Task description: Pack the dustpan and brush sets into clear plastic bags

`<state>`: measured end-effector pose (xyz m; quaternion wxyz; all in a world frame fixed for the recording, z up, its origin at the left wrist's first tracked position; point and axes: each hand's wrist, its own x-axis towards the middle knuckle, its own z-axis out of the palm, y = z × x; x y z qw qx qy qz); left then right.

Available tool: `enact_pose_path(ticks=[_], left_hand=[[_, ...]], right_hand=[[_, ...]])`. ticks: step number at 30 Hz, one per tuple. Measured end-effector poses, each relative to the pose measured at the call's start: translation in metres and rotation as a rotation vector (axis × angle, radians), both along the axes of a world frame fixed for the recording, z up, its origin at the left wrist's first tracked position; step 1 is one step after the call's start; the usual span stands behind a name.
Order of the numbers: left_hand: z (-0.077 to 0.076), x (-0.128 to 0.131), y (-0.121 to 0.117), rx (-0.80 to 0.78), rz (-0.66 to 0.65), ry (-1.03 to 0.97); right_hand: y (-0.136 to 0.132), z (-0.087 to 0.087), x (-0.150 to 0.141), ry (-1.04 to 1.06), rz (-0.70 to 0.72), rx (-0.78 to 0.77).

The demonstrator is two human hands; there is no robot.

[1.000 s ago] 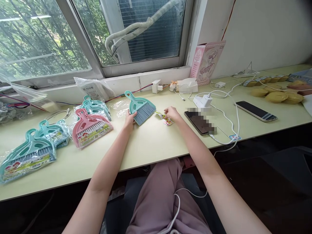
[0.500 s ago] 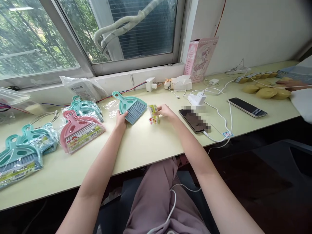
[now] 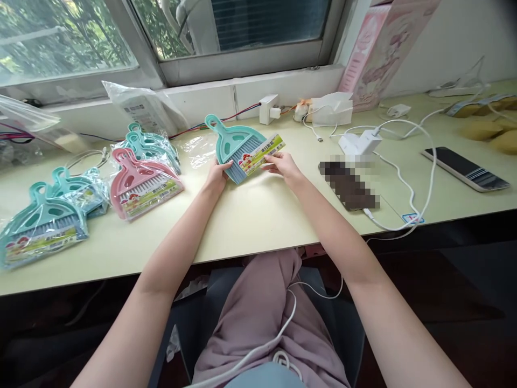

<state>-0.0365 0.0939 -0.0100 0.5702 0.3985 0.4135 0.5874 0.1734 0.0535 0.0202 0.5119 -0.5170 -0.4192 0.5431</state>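
Note:
My left hand (image 3: 218, 175) grips the lower left side of a teal dustpan (image 3: 226, 138), its thumb on top. A small brush (image 3: 238, 171) with grey-blue bristles lies nested in the pan. Between the fingers of my right hand (image 3: 284, 165) is a printed card label (image 3: 262, 153), green and white with red mushroom pictures. The label lies slantwise across the bristles, its right end reaching past the pan's edge. Left of my hands sit a bagged pink dustpan set (image 3: 143, 180) and several bagged teal dustpan sets (image 3: 44, 218).
A phone (image 3: 347, 186) on a white cable lies right of my right hand, with a second phone (image 3: 466, 168) farther right. White chargers (image 3: 361, 143), a pink box (image 3: 388, 51) and a clear plastic bag (image 3: 139, 108) stand toward the back. The table's front edge runs before my lap.
The label in my right hand has moved left, turned face up and come over the bristles. My left hand still holds the dustpan. The camera view has tilted down.

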Motion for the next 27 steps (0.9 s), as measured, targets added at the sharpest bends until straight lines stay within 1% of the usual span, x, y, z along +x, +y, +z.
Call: enact_pose_path(ticks=[3,8,11,13,16,21,24,25,27], left_hand=[[0.001,0.006,-0.006,0.031,-0.047,-0.012],[0.005,0.015,-0.018,0.089,-0.138,-0.061],[0.007,0.016,-0.021,0.1,-0.178,-0.057],[0.008,0.016,-0.023,0.104,-0.177,-0.034],[0.01,0.015,-0.024,0.124,-0.152,0.006],[0.011,0.017,-0.026,0.152,-0.104,0.061],[0.012,0.017,-0.027,0.166,-0.093,0.066],[0.012,0.016,-0.027,0.169,-0.094,0.061],[0.012,0.015,-0.028,0.179,-0.106,0.039]], right_hand=[[0.001,-0.001,0.004,-0.133,-0.028,0.038],[0.0,-0.002,0.001,-0.228,0.017,0.06],[0.001,-0.007,-0.003,-0.28,-0.006,0.067],[0.003,-0.011,-0.003,-0.326,-0.02,0.069],[0.006,-0.015,-0.001,-0.411,-0.004,0.081],[0.005,-0.012,0.001,-0.523,0.037,0.059],[0.003,-0.009,0.0,-0.487,0.126,-0.02],[0.003,-0.009,-0.002,-0.437,0.15,-0.054],[0.001,-0.008,-0.005,-0.264,0.165,-0.08]])
